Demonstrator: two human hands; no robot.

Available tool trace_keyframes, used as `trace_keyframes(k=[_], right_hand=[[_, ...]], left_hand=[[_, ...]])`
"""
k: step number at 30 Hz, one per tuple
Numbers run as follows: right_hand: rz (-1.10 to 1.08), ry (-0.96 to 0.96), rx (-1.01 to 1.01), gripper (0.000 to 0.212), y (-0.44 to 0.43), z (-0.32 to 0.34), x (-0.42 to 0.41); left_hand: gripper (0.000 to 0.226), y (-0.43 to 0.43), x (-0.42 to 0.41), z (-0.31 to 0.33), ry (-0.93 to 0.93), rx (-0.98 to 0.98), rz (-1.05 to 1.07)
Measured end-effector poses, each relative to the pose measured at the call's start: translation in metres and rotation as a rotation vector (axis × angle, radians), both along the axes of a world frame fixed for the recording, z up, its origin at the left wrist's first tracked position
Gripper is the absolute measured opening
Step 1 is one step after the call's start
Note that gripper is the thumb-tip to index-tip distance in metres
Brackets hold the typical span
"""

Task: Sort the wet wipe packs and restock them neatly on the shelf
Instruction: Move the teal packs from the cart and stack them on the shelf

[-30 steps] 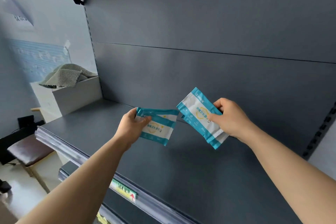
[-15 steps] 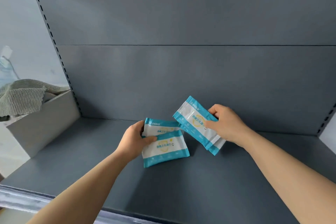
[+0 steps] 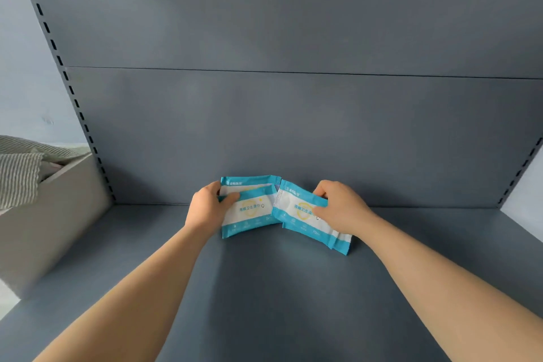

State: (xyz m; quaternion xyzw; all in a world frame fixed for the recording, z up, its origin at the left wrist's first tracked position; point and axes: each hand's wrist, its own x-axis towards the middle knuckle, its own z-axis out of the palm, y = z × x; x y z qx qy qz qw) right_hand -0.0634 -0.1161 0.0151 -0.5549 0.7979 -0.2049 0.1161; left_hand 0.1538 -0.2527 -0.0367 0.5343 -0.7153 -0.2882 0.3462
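- I saw the left hand (image 3: 207,209) grip two teal-and-white wet wipe packs, its thumb across the front pack (image 3: 252,214) and its fingers (image 3: 216,185) curled behind the rear pack (image 3: 249,181).
- The right hand (image 3: 340,207) pinched the right pack (image 3: 296,214), thumb on its face and the other fingers hooked over its top edge.
- The packs stood side by side and touched in the middle, their lower edges down at the shelf (image 3: 264,288), near the back panel (image 3: 293,126).
- A beige box (image 3: 44,214) holding a striped cloth (image 3: 17,173) sat at the shelf's left end.
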Motion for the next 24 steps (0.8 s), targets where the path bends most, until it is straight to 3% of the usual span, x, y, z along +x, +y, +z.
trace_keyframes(k=[3,7,15,24], right_hand=[[-0.028,0.073,0.016,0.007,-0.012,-0.001,0.011],[-0.037,0.096,0.024,0.006,-0.019,-0.001,0.017],[-0.046,0.024,-0.02,0.009,-0.016,-0.006,0.014],[-0.021,-0.008,-0.049,0.014,-0.028,-0.002,0.007]], left_hand=[[0.031,0.004,0.009,-0.005,0.042,0.103,-0.068],[0.076,0.006,0.018,-0.013,-0.058,0.215,-0.165],[0.069,-0.014,0.01,-0.006,-0.088,-0.004,0.048],[0.07,-0.025,0.012,-0.013,-0.141,-0.011,0.068]])
